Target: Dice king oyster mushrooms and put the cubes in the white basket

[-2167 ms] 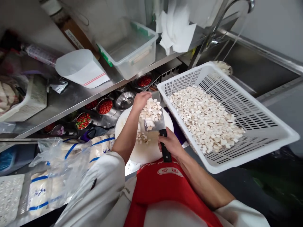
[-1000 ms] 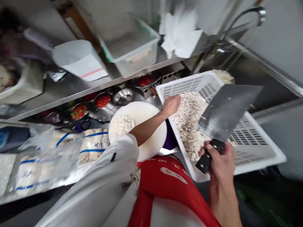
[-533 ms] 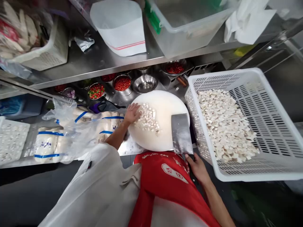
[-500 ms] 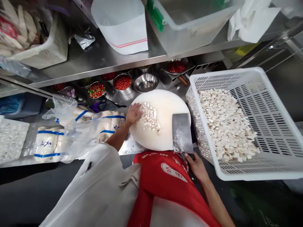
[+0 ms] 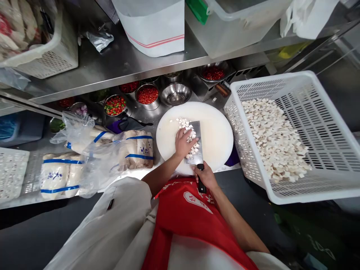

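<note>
A cleaver (image 5: pixel 198 140) lies low over the round white cutting board (image 5: pixel 216 131), its broad blade flat and carrying some of the diced white pieces (image 5: pixel 184 123). My right hand (image 5: pixel 206 176) is closed around its black handle at the board's near edge. Fingers spread, my left hand (image 5: pixel 183 143) rests on the dice at the blade's left side. More of the small cubes sit on the board beyond my fingertips. Part of the pile is hidden under my left hand.
On the right stands a white perforated basket (image 5: pixel 332 135) with chopped white pieces. Bagged, blue-banded mushrooms (image 5: pixel 139 150) lie left of the board. Behind it are a steel bowl (image 5: pixel 176 94) and a pot of chopped red chillies (image 5: pixel 147 94). A steel shelf (image 5: pixel 92 67) overhangs the back.
The cleaver has moved left from the board's right side and met the dice. My left hand has shifted right onto them, pressing them onto the blade.
</note>
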`<state>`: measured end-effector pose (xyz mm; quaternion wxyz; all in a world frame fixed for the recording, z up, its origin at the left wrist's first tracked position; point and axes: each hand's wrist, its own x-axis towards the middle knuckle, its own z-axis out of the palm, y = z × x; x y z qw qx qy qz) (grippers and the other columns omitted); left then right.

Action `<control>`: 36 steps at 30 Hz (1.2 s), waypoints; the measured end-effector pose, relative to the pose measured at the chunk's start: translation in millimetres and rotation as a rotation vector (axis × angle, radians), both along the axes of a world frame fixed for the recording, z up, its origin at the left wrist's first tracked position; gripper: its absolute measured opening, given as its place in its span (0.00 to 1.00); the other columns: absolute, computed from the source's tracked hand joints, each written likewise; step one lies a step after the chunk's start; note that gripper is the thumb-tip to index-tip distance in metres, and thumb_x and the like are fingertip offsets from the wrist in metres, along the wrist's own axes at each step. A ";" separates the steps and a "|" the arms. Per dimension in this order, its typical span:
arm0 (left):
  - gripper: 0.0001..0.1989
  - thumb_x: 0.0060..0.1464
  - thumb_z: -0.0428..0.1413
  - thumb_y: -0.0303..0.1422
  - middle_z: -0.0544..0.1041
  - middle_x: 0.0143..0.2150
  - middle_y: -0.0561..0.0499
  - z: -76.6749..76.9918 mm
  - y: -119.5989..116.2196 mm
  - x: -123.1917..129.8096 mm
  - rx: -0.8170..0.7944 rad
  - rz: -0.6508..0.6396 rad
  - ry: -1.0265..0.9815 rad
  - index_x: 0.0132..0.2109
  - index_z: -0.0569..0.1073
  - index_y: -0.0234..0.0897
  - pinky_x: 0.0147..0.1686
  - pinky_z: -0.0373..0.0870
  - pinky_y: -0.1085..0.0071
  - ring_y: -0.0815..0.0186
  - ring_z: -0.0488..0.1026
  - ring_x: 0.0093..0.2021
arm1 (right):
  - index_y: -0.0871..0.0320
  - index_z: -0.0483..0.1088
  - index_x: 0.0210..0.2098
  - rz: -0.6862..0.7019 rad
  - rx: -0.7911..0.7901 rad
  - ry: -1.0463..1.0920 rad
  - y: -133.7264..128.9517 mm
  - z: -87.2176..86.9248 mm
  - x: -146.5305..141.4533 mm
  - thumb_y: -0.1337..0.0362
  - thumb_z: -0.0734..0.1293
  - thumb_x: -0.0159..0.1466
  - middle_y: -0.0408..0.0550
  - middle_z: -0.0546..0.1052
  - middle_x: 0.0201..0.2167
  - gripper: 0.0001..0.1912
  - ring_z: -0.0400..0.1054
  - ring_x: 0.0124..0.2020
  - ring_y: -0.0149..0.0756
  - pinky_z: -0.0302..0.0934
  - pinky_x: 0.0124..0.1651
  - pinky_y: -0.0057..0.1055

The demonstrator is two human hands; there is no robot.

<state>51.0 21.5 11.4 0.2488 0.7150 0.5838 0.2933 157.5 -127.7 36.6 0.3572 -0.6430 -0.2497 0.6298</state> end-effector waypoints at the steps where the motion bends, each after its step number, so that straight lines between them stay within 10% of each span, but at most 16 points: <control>1: 0.21 0.55 0.62 0.42 0.67 0.62 0.47 0.6 0.6 3.5 -0.009 0.028 -0.023 0.55 0.74 0.44 0.67 0.60 0.60 0.58 0.60 0.66 | 0.51 0.57 0.34 0.001 0.001 0.018 1.2 -0.1 -0.3 0.50 0.73 0.52 0.31 0.65 0.15 0.23 0.57 0.13 0.29 0.56 0.16 0.28; 11: 0.16 0.54 0.63 0.36 0.68 0.59 0.49 61.7 -12.6 64.5 0.034 0.085 -0.108 0.50 0.77 0.45 0.66 0.61 0.58 0.57 0.60 0.64 | 0.53 0.59 0.36 -0.005 0.025 0.165 -10.6 44.4 67.4 0.53 0.71 0.55 0.30 0.65 0.14 0.19 0.57 0.11 0.27 0.55 0.15 0.25; 17: 0.17 0.56 0.61 0.41 0.66 0.61 0.48 128.2 13.8 175.4 0.170 -0.136 -0.203 0.52 0.76 0.45 0.68 0.57 0.61 0.57 0.58 0.66 | 0.52 0.58 0.36 -0.165 0.153 0.094 -7.9 89.5 152.1 0.56 0.72 0.56 0.31 0.66 0.13 0.19 0.59 0.12 0.28 0.57 0.16 0.25; 21: 0.22 0.59 0.56 0.48 0.60 0.66 0.48 146.9 42.0 266.5 0.105 -0.391 -0.221 0.57 0.72 0.47 0.70 0.52 0.57 0.53 0.51 0.70 | 0.52 0.57 0.36 -0.374 0.194 0.091 10.2 110.5 217.4 0.59 0.73 0.53 0.31 0.66 0.15 0.21 0.59 0.13 0.28 0.57 0.17 0.26; 28: 0.25 0.61 0.47 0.54 0.53 0.72 0.60 103.0 37.7 385.5 0.064 -1.037 0.098 0.60 0.69 0.54 0.72 0.33 0.47 0.53 0.41 0.74 | 0.54 0.59 0.30 -0.584 0.213 0.122 35.1 120.4 308.9 0.66 0.73 0.45 0.35 0.66 0.17 0.19 0.59 0.16 0.27 0.55 0.17 0.25; 36: 0.20 0.62 0.48 0.45 0.63 0.68 0.51 35.6 115.0 424.2 -0.110 -0.859 0.293 0.50 0.78 0.42 0.72 0.33 0.47 0.50 0.50 0.72 | 0.53 0.62 0.32 -0.608 0.123 0.202 -33.6 116.2 314.9 0.66 0.74 0.48 0.37 0.68 0.20 0.18 0.58 0.16 0.27 0.54 0.17 0.25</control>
